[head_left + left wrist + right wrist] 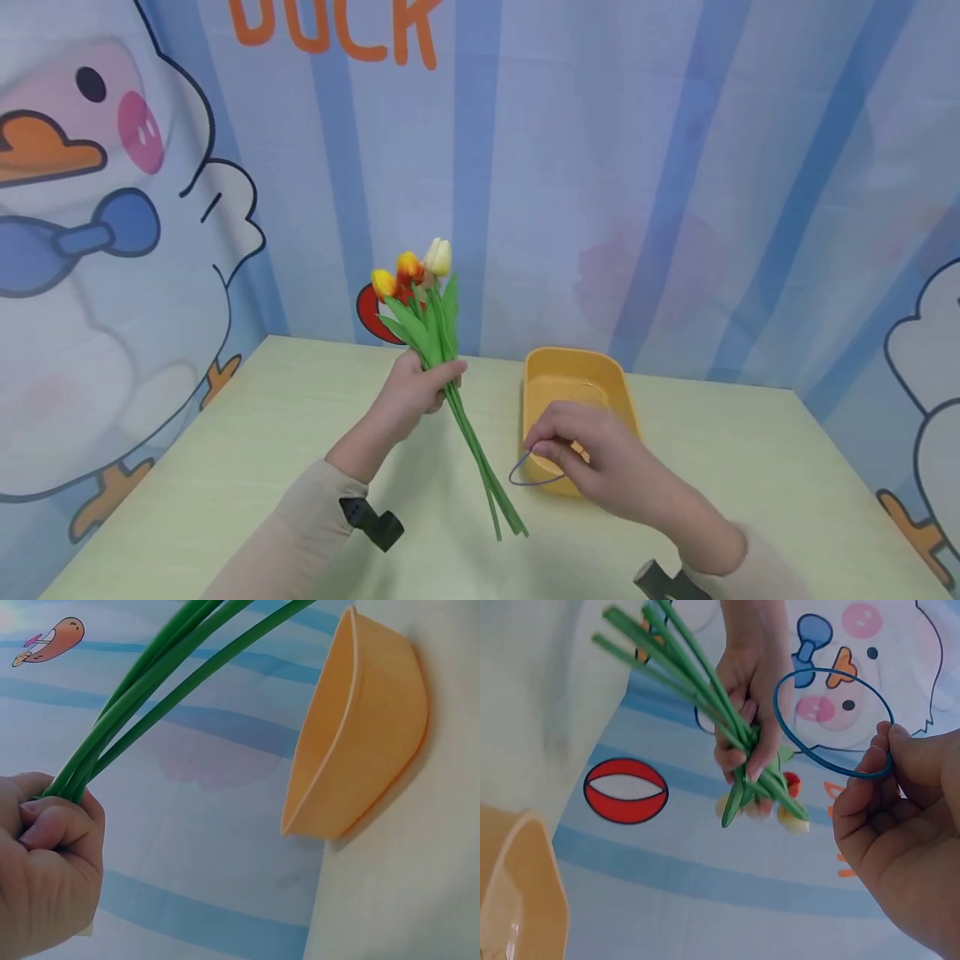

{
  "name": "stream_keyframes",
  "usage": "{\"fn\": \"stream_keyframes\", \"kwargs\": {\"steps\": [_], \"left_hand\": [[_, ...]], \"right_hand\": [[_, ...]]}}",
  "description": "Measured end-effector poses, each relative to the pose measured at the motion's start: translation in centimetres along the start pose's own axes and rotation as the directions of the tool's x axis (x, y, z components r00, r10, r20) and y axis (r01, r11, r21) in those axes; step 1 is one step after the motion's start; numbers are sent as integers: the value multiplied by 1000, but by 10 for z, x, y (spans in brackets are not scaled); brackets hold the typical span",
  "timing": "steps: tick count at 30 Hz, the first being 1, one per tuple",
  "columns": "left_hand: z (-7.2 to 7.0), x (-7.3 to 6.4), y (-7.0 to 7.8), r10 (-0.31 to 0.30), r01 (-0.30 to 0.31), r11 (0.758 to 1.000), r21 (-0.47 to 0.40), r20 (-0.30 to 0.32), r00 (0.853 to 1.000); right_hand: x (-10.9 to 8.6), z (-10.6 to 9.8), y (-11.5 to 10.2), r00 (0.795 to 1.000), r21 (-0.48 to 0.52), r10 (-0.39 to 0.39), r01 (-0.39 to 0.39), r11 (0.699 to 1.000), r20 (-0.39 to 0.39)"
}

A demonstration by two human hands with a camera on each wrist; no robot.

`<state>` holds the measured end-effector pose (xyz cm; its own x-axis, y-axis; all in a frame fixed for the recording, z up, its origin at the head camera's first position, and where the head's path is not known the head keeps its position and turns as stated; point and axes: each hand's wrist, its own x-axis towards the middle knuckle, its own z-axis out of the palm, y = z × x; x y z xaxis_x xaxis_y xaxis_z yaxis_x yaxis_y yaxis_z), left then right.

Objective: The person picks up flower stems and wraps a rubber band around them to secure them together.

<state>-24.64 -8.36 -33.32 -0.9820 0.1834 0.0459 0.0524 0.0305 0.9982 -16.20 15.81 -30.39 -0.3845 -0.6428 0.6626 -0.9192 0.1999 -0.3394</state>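
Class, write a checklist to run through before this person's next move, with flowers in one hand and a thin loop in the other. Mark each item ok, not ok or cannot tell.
1. Left hand grips the tulip stems: ok, fingers curled round them.
2. Right hand holds the blue loop: ok, pinched by thumb and fingers.
3. Loop untangled: ok, it forms one open ring.
4. Stem ends bunched tightly: not ok, one stands apart from the others.
5. Tray upright on the table: ok.
6. Loop stretchy: cannot tell, the pictures do not show it stretched.
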Motion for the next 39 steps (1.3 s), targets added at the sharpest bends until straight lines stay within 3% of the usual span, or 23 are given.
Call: {"fn": "stream_keyframes", "kwargs": {"steps": [10,16,20,30,35,39], "left_hand": [[2,-3,3,-11,10,999,-41,-22,1000],[5,-4,6,-18,17,999,-39,-21,1000],[6,-4,6,-22,21,999,-46,-13,1000],[12,-7,5,-20,21,999,-44,16,1000],[16,-10,0,-15,17,999,-33,55,998],[20,-14,-3,-8,9,1000,-15,101,995]], "right_hand": [[-15,26,-16,999,91,22,-26,995,48],[-21,40,-15,998,111,-21,14,994,66],[-25,46,-13,996,101,0,-9,995,87],[-25,47,-10,991,138,59,-75,988,117],[-22,46,-8,990,178,81,-100,979,112],[-21,44,-6,982,218,142,-167,961,127]]}}
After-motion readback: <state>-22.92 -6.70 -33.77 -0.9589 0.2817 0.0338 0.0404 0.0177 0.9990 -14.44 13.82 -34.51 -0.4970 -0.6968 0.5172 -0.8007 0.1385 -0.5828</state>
